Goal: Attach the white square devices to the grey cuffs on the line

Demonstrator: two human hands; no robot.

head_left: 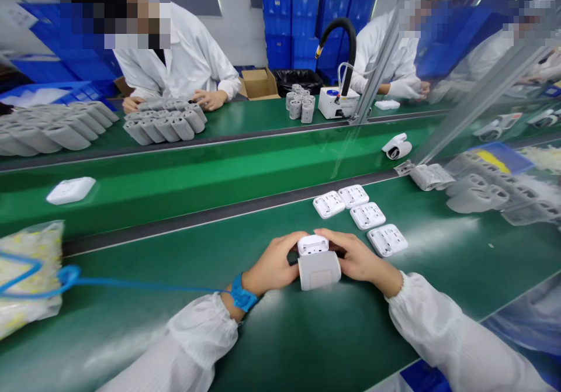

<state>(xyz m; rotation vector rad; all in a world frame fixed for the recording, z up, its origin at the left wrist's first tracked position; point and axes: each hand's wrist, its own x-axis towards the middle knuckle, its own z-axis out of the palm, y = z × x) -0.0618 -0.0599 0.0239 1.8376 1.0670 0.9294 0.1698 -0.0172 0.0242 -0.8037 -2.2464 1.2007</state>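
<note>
Between my two hands is a wrist blood pressure monitor, its white housing (pixel 312 245) on top and its rolled grey cuff (pixel 319 271) below, just above or on the green bench. My left hand (pixel 275 263) grips its left side, fingers closed around housing and cuff. On the opposite side my right hand (pixel 357 256) presses against it, fingertips at the housing's top edge. Some fingers are hidden behind it. Beyond and right of my right hand lie several loose white housings (pixel 367 215) with battery compartments showing.
A green conveyor belt (pixel 197 176) runs behind the bench, carrying a white housing (pixel 71 190) and a cuffed monitor (pixel 397 146). Left lies a plastic bag (pixel 30 281); a blue cord (pixel 144 285) leads to my wristband. Grey cuffs (pixel 477 193) stand right. Co-workers sit across.
</note>
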